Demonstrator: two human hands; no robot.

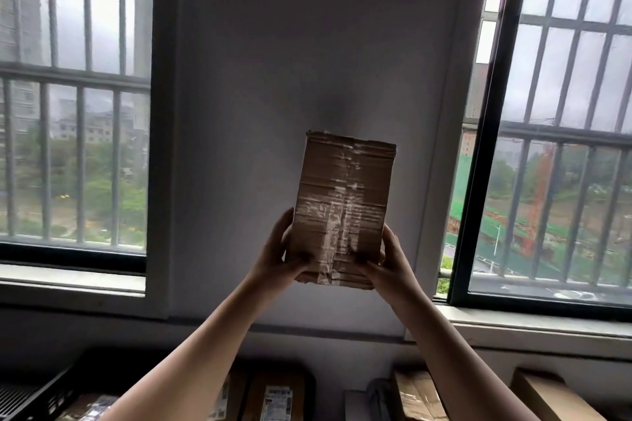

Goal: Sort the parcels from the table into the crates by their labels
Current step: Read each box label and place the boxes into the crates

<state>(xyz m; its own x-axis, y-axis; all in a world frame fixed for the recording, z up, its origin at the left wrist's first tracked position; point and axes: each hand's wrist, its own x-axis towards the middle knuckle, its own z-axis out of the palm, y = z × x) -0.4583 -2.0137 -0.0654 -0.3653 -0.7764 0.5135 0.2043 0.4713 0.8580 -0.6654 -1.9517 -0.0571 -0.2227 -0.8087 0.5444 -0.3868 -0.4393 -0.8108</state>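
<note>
A brown cardboard parcel [343, 205] with clear tape down its middle is held upright in the air, in front of the grey wall between two windows. My left hand [275, 255] grips its lower left edge, thumb on the near face. My right hand [390, 260] grips its lower right edge the same way. No label shows on the face turned to me. Far below, along the bottom of the view, lie more parcels, one with a white label [275, 402] and a brown box [550, 396] at the right.
A black slatted crate [30, 396] sits at the bottom left. Barred windows [73, 102] flank the wall on both sides, with sills below them. Taped boxes [417, 393] lie between my forearms and the right edge.
</note>
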